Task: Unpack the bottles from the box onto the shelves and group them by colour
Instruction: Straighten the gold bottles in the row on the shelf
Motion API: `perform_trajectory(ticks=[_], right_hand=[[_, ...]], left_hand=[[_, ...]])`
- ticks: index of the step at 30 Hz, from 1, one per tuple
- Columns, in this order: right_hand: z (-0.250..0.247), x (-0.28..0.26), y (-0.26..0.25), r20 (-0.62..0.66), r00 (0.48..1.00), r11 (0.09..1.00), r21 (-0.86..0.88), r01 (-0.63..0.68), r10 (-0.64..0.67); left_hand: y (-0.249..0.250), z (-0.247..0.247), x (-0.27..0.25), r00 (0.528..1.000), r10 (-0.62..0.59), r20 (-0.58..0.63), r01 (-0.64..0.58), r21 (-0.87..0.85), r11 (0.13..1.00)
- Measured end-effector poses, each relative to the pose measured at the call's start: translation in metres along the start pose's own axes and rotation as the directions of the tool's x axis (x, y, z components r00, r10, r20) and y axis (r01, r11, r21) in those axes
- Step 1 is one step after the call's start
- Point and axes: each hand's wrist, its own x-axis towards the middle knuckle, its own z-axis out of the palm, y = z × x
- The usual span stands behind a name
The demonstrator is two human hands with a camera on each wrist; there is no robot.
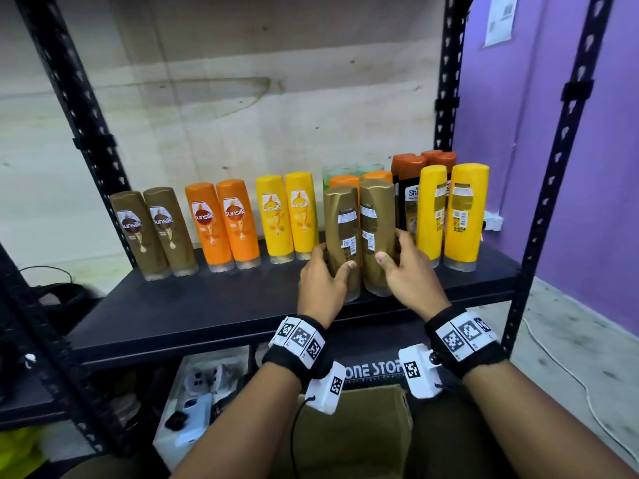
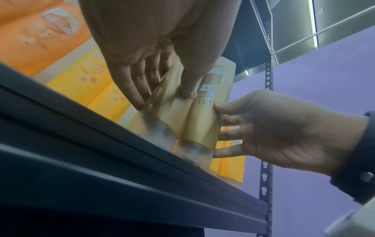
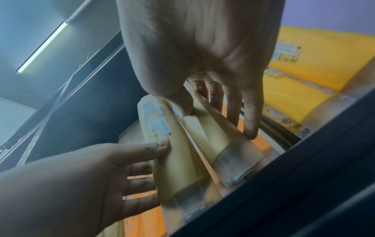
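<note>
I hold two golden-brown bottles side by side, clear caps down at the front of the black shelf (image 1: pixel 207 305), back labels toward me. My left hand (image 1: pixel 332 261) grips the left bottle (image 1: pixel 340 219) low on its body, thumb in front and fingers behind. My right hand (image 1: pixel 392 248) grips the right bottle (image 1: pixel 377 216) the same way. In the left wrist view the left hand (image 2: pixel 162 94) pinches its bottle (image 2: pixel 172 104). In the right wrist view the right hand (image 3: pixel 219 121) holds its bottle (image 3: pixel 209 129) beside the other one (image 3: pixel 176 160). Whether the caps touch the board I cannot tell.
Standing along the shelf are two brown bottles (image 1: pixel 155 233), two orange ones (image 1: pixel 224 226) and two yellow ones (image 1: pixel 287 216). Two more yellow bottles (image 1: pixel 449 216) stand at the right, dark orange-capped ones (image 1: pixel 408 188) behind. An open cardboard box (image 1: pixel 356 426) sits below. Black uprights (image 1: pixel 539 236) frame the shelf.
</note>
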Motion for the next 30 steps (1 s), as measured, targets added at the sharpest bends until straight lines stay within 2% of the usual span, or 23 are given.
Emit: perform_trajectory(ticks=[7,21,30], right_hand=[[-0.013,0.000,0.017,-0.067,0.998,1.000,-0.007,0.000,-0.001],[-0.007,0.020,0.027,-0.019,1.000,0.993,-0.120,-0.011,0.009],[-0.011,0.021,0.025,0.000,1.000,0.995,-0.100,-0.006,0.006]], left_hand=[[0.011,0.027,0.000,1.000,0.009,0.022,-0.009,-0.006,1.000],[0.003,0.041,0.011,0.999,0.034,0.011,-0.034,0.035,0.999],[-0.001,0.042,0.011,0.999,0.032,0.025,-0.033,0.032,0.999]])
